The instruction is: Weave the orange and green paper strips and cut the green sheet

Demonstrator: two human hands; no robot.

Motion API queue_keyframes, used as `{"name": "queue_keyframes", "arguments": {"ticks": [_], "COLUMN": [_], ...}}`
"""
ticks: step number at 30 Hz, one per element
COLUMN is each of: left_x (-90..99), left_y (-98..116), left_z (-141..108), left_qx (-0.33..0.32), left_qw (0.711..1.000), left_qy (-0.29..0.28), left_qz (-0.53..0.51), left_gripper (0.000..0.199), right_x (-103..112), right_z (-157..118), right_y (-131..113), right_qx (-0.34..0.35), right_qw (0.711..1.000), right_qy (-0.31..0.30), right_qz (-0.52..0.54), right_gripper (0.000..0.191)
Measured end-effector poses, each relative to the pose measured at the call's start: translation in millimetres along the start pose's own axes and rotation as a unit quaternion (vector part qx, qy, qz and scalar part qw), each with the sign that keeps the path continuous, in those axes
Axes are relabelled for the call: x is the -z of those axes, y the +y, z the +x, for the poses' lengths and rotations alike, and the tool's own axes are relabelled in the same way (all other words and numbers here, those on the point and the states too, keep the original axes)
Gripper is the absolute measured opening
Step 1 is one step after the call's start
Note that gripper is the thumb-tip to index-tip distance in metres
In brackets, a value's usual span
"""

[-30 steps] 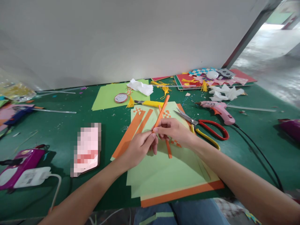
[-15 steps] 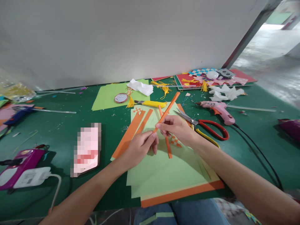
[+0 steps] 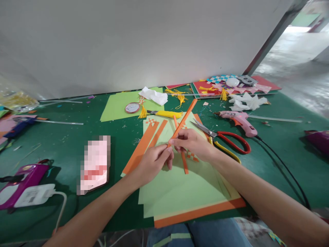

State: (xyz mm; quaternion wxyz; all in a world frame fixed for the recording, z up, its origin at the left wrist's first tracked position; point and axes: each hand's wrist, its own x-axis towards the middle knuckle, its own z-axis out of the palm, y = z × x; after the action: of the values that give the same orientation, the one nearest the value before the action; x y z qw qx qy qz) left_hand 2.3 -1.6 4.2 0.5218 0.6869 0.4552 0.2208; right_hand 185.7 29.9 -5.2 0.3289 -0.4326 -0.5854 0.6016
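An orange paper strip [image 3: 186, 114] slants up and away from my fingers over the stacked sheets. Its near end is pinched by my left hand [image 3: 156, 160], and my right hand [image 3: 191, 142] grips it just beyond, thumb on top. Beneath, a second orange strip [image 3: 184, 163] lies on the pale green paper [image 3: 177, 192], partly covered by my right hand. Wider orange strips [image 3: 140, 156] rest to the left. Small orange-and-white woven pieces [image 3: 192, 155] lie near my right hand. Scissors [image 3: 226, 135] with red and yellow handles sit to the right, blades half open.
A yellow utility knife [image 3: 168, 114] lies behind the strips. On the right are a pink glue gun [image 3: 240, 121] with its cable and crumpled tissue [image 3: 248, 102]. A phone [image 3: 95, 164] and a purple power socket [image 3: 31, 176] are on the left. A grey panel [image 3: 128, 44] borders the back.
My right hand has slid slightly down the orange strip toward my left hand. The left hand keeps its pinch, and the things on the table stay put.
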Motion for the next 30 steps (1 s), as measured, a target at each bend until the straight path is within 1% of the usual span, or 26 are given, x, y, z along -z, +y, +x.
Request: {"name": "queue_keyframes", "arguments": {"ticks": [10,12,15,17,22,30], "left_x": [0.8,0.6,0.2,0.0,-0.3,0.6], "left_y": [0.2,0.0,-0.5,-1.0,-2.1,-1.8], "left_z": [-0.8,-0.9,-0.8,-0.6,-1.0,-1.8], "left_qx": [-0.002,-0.002,-0.003,-0.002,-0.005,-0.005], "left_qw": [1.000,1.000,1.000,1.000,1.000,1.000], "left_qy": [-0.005,-0.002,-0.001,0.000,-0.001,-0.010], "left_qz": [0.003,-0.001,-0.007,-0.010,-0.010,-0.001], "left_gripper": [0.039,0.040,0.040,0.040,0.038,0.039], "right_x": [0.8,1.2,1.2,0.6,-0.3,0.3], "right_z": [1.3,0.9,0.0,-0.6,-0.4,0.6], "right_y": [-1.0,-1.1,-2.1,-2.7,-1.8,-1.6], "right_qx": [0.003,0.006,0.010,0.009,-0.005,-0.007], "right_qw": [1.000,1.000,1.000,1.000,1.000,1.000], "right_qy": [0.028,0.022,-0.013,-0.026,-0.004,-0.005], "right_qz": [0.005,0.008,0.004,-0.007,-0.011,0.002], "right_gripper": [0.032,0.030,0.029,0.030,0.033,0.031]}}
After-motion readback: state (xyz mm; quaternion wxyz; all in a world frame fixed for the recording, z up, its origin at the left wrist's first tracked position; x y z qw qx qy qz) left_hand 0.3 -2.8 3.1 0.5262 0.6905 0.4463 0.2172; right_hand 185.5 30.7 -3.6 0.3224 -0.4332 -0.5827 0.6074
